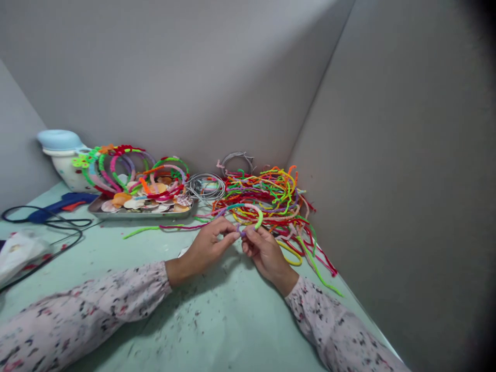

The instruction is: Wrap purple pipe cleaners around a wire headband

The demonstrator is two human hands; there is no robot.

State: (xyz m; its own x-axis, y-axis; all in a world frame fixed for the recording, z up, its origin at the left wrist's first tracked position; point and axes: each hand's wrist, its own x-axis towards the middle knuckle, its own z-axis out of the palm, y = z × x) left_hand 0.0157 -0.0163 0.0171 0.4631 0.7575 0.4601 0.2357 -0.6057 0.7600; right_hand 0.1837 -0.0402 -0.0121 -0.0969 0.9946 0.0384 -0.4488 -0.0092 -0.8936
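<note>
My left hand [212, 244] and my right hand [267, 254] meet near the middle of the table, fingertips a little apart. In the right hand's pinch is one end of a curved headband [254, 208] wound in pink, teal and yellow-green fuzzy stems. Between the two hands runs a short purple pipe cleaner [239, 231], with the left thumb and finger closed on its other end. Past the left hand, a long crimson and green pipe cleaner [155, 228] lies out toward the left. The exact grip under the fingers is partly hidden.
Behind my hands lies a tangled heap of coloured pipe cleaners [267, 191], beside coiled grey wire [205, 187]. A metal tray [143, 216] holds shells and wrapped headbands [124, 155]. Farther left are a blue glue gun [58, 205] with a black cord, a white container [70, 165] and a white bag [23, 253].
</note>
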